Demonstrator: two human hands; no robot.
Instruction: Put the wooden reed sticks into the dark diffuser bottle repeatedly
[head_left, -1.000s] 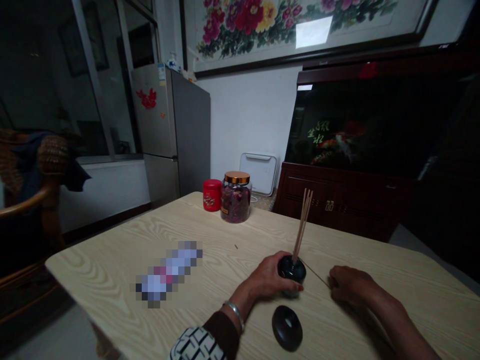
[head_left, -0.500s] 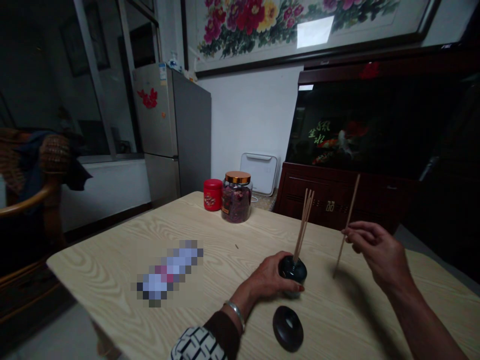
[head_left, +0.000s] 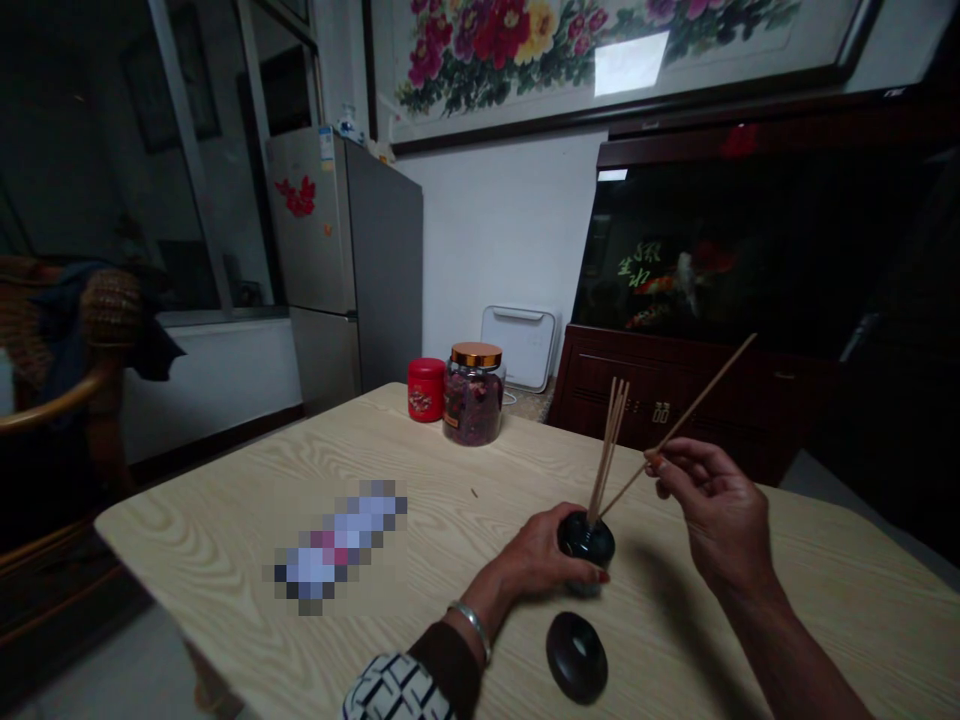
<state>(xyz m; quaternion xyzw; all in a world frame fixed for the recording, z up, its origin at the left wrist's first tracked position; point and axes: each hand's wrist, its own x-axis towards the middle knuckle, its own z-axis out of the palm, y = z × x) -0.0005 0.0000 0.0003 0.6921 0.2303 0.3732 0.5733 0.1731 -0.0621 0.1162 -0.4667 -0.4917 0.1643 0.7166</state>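
Observation:
My left hand (head_left: 541,562) is wrapped round a small dark bottle (head_left: 586,538) that stands on the light wooden table (head_left: 420,520). Several thin reed sticks (head_left: 609,440) rise from the bottle's neck. My right hand (head_left: 712,505) pinches one more reed stick (head_left: 697,400), held slanted with its lower tip right at the bottle's mouth. A dark round cap (head_left: 576,655) with a pale hollow lies on the table just in front of the bottle.
A glass jar with a gold lid (head_left: 472,393) and a red tin (head_left: 425,389) stand at the table's far edge. A blurred flat object (head_left: 337,545) lies left of centre. Behind are a fridge (head_left: 352,260), a dark cabinet with a fish tank (head_left: 720,300), and a wooden chair (head_left: 52,400) at the left.
My right hand picked the single stick up off the table, raised it, and has now tilted it so its lower tip meets the bottle's mouth. The left hand stayed on the bottle.

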